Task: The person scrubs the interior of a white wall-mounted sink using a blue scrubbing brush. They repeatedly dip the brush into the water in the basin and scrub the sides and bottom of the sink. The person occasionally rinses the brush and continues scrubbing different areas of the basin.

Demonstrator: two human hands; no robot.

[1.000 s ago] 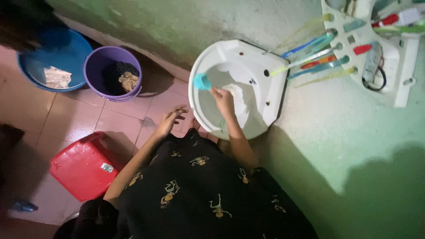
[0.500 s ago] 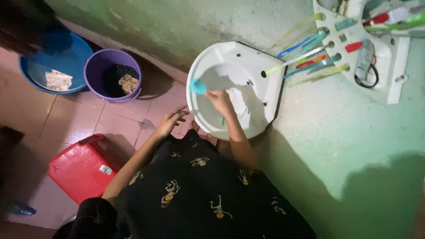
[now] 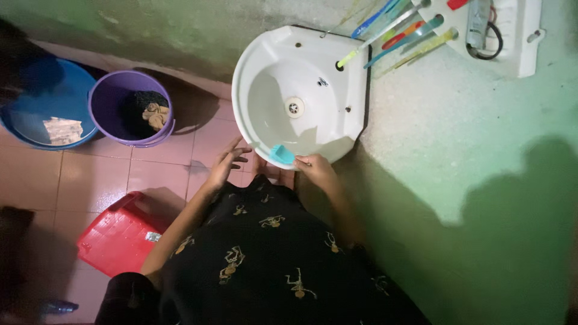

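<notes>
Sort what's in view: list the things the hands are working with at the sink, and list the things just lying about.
In use:
right hand
turquoise scrubber
white sink
left hand, open beside the rim

Lying about:
purple bucket
blue basin
red lid
toothbrushes

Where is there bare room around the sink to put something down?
Bare tile lies between the purple bucket, the red lid and the left hand. The sink bowl is bare past the blue scrubber in the right hand. The toothbrush rack is crowded.
</notes>
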